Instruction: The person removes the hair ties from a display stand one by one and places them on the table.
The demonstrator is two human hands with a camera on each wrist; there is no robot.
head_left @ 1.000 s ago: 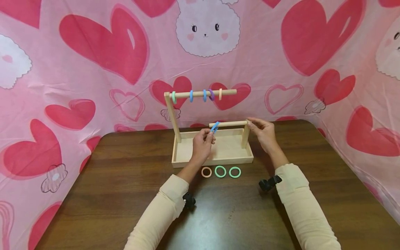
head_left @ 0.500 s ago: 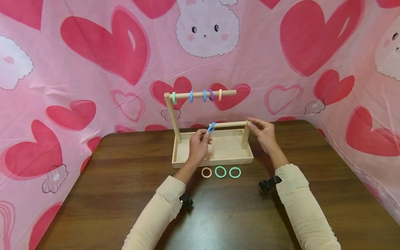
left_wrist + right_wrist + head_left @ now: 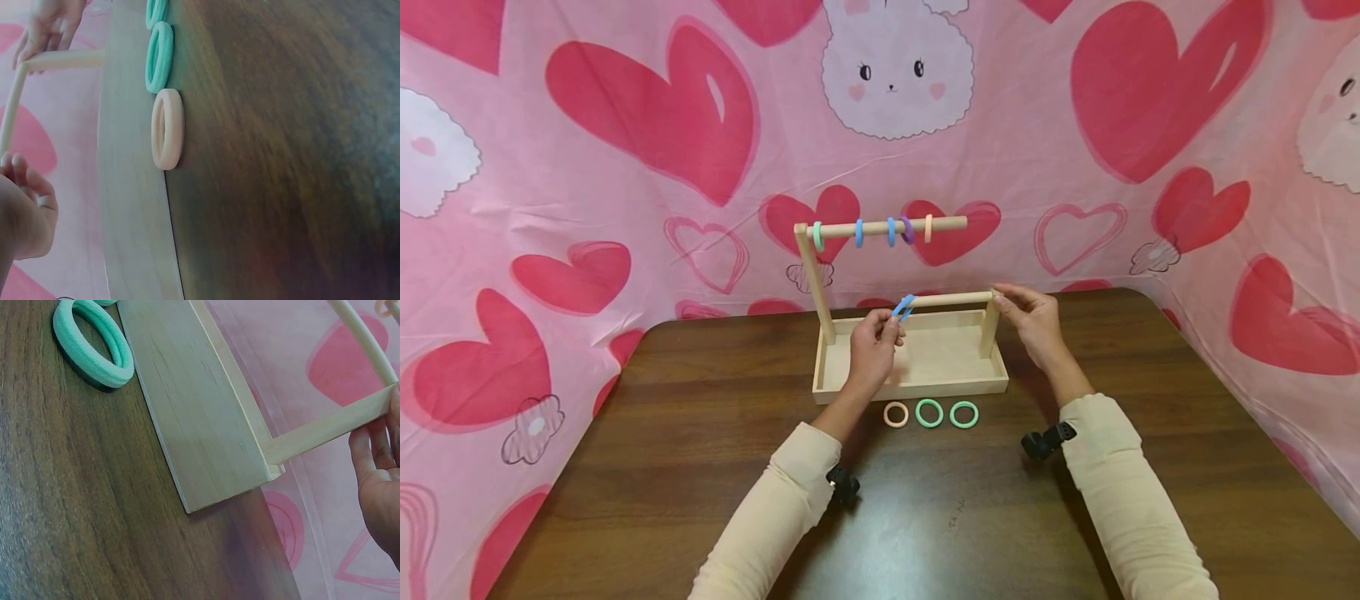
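Note:
My left hand (image 3: 873,350) pinches a blue hair tie (image 3: 903,307) between thumb and fingers. This tie overlaps the free left end of the lower rod (image 3: 951,298) in the head view. At the rod's other end, my right hand (image 3: 1032,321) holds the top of the short post (image 3: 989,327) of a wooden rack, fingers and thumb at its corner. The right wrist view shows those fingers against the post (image 3: 331,432). The left wrist view hides the blue tie behind the left hand (image 3: 28,209).
The rack's upper rod (image 3: 951,222) carries several hair ties: green, blue, purple and peach. In front of the tray (image 3: 917,388), a peach hair tie (image 3: 896,402) and two green hair ties (image 3: 929,401) lie on the brown table (image 3: 700,467). A pink heart-print cloth (image 3: 662,258) hangs behind.
My left hand has moved left and slightly down with the blue hair tie, from partway along the lower rod to its free end. The right hand stays on the post.

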